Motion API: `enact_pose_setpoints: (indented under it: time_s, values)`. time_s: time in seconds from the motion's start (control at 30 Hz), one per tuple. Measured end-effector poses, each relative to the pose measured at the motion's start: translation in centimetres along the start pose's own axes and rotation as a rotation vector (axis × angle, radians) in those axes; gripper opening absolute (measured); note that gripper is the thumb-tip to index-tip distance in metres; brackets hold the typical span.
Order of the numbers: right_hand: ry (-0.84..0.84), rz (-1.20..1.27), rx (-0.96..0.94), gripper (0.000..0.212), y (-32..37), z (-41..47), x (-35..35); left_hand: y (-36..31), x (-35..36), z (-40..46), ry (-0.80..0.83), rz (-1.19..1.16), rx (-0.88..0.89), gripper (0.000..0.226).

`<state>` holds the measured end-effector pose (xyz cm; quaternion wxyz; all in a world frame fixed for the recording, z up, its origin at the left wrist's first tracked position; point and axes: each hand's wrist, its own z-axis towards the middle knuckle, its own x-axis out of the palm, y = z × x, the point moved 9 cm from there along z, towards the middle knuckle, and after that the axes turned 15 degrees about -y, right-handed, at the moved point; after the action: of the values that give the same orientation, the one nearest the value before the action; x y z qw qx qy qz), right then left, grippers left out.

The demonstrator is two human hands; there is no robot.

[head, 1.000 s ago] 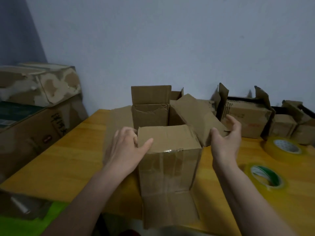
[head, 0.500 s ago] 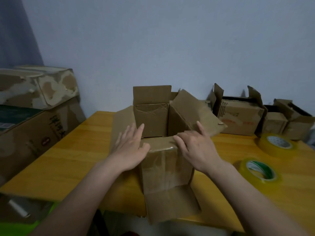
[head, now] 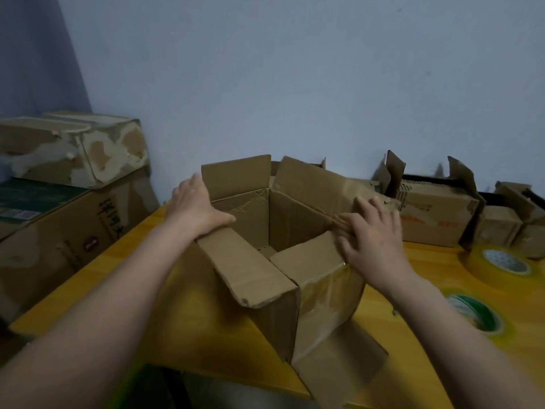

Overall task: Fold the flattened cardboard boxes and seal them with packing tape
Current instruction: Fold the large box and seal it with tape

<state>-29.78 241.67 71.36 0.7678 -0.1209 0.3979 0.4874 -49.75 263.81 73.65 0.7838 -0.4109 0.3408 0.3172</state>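
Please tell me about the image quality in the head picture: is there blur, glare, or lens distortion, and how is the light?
Head view: dim, cool, even light with soft shadows; the forearms and the right hand look slightly motion-blurred; a shiny glare shows on the tape across the box front; wide-angle distortion stretches the arms and bends the table edges; the tape rolls at right are soft.

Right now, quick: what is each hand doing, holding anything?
Left hand: open, palm pressing the left flap of the cardboard box.
Right hand: open, fingers spread, pressing the right flap. Neither grips anything.
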Motion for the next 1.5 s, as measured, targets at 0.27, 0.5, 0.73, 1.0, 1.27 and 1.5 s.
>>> enact_pose_setpoints:
  time_s: [0.27,0.5,0.73,1.0,1.27,1.5]
  values:
    - [0.178,0.358,0.301,0.073,-0.3,-2.2,2.6,1.8,4.8,1.2,0.270,-0.445,-0.131,0.121]
    - [0.095,0.463,0.324,0.091,-3.1,0.6,3.0,1.7,4.3,-1.1,0.305,-0.022,0.130,0.064]
    - [-0.064,0.758,0.495,0.100,-4.1,0.2,1.7,1.2,3.0,-4.5,0.724,0.071,0.240,0.124]
    - [-0.058,0.682,0.414,0.026,-5.0,0.4,1.8,1.1,2.0,-5.7,0.833,0.267,0.425,0.129]
    - [0.000,0.903,0.538,0.026,-4.7,-0.7,2.0,0.8,-2.0,-0.8,0.143,-0.272,0.024,0.086]
    - [0.048,0.922,0.575,0.043,-3.5,-1.5,1.4,0.9,2.7,-1.7,0.015,-0.046,-0.010,0.108]
